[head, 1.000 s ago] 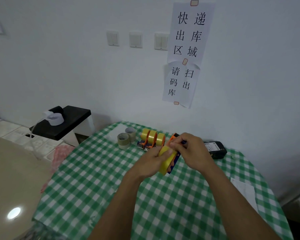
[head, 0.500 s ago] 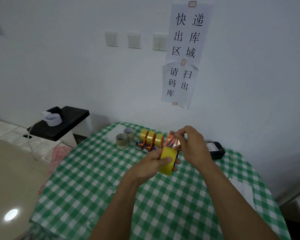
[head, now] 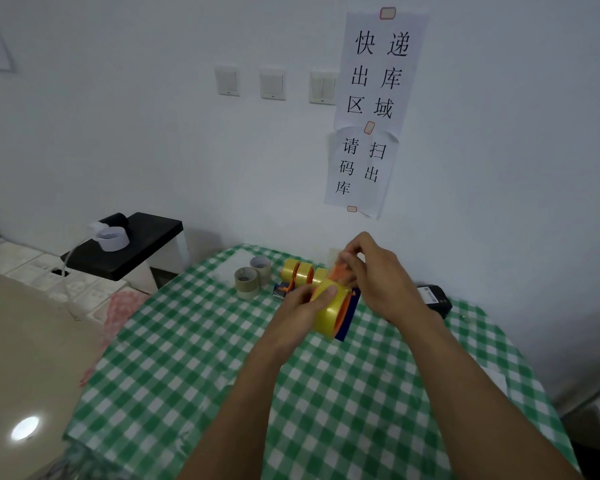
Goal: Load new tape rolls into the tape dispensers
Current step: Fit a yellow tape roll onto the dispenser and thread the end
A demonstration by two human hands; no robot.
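Right hand (head: 378, 275) raised, pinching tape end (head: 341, 270) (blurred); left hand (head: 298, 306) grips roll (head: 329, 311).

Two papers hang on the wall (head: 153, 133) above my right hand (head: 378, 275). The top paper (head: 381, 71) has big black words in three rows: 快递, 出库, 区域. The lower paper (head: 359, 168) is just under it, closer to my hand, and says 请扫, 码出, 库. A black box (head: 437, 301) lies just to the right of my right hand. It has a white label (head: 429, 292) on top, but the print is too small for me to read.
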